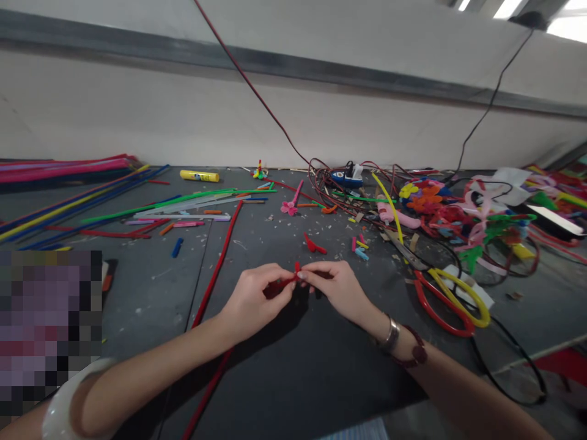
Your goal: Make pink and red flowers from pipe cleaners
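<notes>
As fingers pinch red strip | metal scissors, oval handles

- Right arm: a metal band, silver-coloured and shiny, circling the wrist.
- Just beside the metal band, toward the elbow: a dark red bracelet with a wider, rounded piece of the same colour.
- Left arm, well apart from the metal band: a wide, loose white cuff with small glossy specks.

Dark grey tabletop with long red strip, scissors, yellow tube.
</notes>
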`<act>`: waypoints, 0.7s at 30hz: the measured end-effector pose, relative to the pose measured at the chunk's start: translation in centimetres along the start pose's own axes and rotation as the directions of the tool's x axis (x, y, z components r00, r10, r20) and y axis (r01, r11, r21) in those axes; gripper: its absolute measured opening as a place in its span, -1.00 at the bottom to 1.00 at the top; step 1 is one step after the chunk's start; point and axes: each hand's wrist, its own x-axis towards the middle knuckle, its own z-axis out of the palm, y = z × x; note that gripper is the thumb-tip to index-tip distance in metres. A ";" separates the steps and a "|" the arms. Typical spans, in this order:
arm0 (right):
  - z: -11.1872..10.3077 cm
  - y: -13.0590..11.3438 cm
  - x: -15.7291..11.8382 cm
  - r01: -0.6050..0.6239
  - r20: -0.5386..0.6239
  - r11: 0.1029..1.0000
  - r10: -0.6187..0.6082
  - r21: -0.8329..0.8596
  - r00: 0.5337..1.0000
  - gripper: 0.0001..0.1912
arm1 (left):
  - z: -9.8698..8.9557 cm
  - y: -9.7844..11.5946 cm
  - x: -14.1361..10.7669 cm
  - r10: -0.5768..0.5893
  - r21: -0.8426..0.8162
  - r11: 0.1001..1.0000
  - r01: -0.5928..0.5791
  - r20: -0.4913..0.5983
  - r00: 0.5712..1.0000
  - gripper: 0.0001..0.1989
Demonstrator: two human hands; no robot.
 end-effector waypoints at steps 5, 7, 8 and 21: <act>0.2 0.2 -0.1 0.022 0.014 0.999 -0.021 -0.047 1.000 -0.80 | 0.0 -0.4 -0.1 0.035 -0.020 0.999 -0.033 0.060 0.998 -0.83; 0.2 0.3 -0.1 0.031 0.044 0.998 -0.028 -0.057 0.999 -0.81 | 0.0 -0.6 -0.1 0.036 -0.024 0.999 -0.034 0.048 0.998 -0.84; 0.1 0.4 -0.2 0.036 0.057 0.997 -0.032 -0.064 0.998 -0.81 | 0.0 -0.7 -0.1 0.045 -0.032 0.999 -0.044 0.043 0.998 -0.84; 0.1 0.4 -0.3 0.137 0.075 0.944 -0.120 -0.300 0.990 -0.82 | -0.1 -1.2 0.1 0.029 -0.032 0.999 -0.027 0.062 0.998 -0.86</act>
